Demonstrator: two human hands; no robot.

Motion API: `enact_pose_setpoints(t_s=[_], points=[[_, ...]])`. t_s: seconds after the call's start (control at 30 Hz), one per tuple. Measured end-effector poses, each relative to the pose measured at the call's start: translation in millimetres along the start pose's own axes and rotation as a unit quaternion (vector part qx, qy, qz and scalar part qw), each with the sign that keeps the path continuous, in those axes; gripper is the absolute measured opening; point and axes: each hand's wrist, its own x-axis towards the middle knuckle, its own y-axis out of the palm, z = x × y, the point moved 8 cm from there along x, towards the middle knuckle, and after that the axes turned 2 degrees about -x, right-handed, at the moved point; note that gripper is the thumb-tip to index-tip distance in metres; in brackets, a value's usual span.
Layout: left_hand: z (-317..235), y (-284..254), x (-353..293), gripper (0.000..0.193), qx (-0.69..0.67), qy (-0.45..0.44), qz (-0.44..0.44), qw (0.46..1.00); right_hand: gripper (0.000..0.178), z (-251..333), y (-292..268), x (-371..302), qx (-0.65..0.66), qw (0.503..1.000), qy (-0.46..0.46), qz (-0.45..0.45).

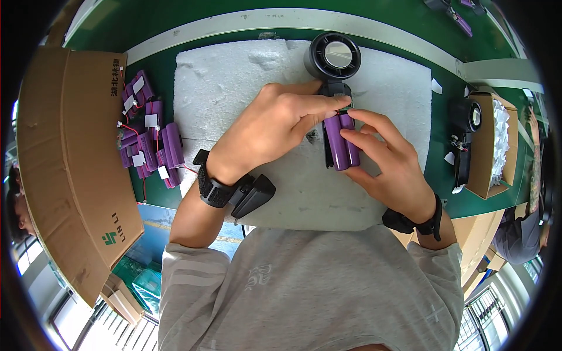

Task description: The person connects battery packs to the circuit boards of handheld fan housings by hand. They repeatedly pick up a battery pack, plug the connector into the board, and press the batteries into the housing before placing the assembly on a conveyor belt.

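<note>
A black handheld fan with a round silver hub lies on a white foam sheet, its handle toward me. Two purple cylindrical cells joined as a battery pack lie along the opened handle. My left hand is closed at the fan's neck, with index finger and thumb pinched near a small green circuit board at the top end of the cells. From the right, my right hand grips the battery pack between fingers and thumb. Fingers hide most of the handle and any wires there.
More purple battery packs with white tabs and red wires are heaped left of the foam, beside a tall cardboard box. At right are another black fan and a cardboard box of white pieces. Another person is at far right.
</note>
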Motion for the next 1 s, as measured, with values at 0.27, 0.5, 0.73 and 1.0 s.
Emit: enact_pose_setpoints(t_s=[0.27, 0.5, 0.73, 1.0], points=[[-1.6, -2.6, 1.2, 0.032, -0.021, 0.000, -0.013, 1.000, 0.048, -0.3, 1.1, 0.7, -0.006, 1.000, -0.006, -0.013], [4.9, -1.6, 0.4, 0.030, -0.045, -0.027, -0.020, 0.998, 0.036, -2.9, 1.2, 6.7, 0.009, 1.000, -0.006, -0.018], [5.0, -1.1, 1.1, 0.031, -0.043, -0.044, -0.015, 0.998, 0.036, 0.6, 1.3, 2.9, 0.005, 0.999, -0.038, -0.016], [12.6, -0.5, 0.1, 0.031, -0.042, -0.094, 0.015, 0.995, 0.037, 2.7, 3.2, 4.4, -0.018, 0.999, -0.019, -0.025]])
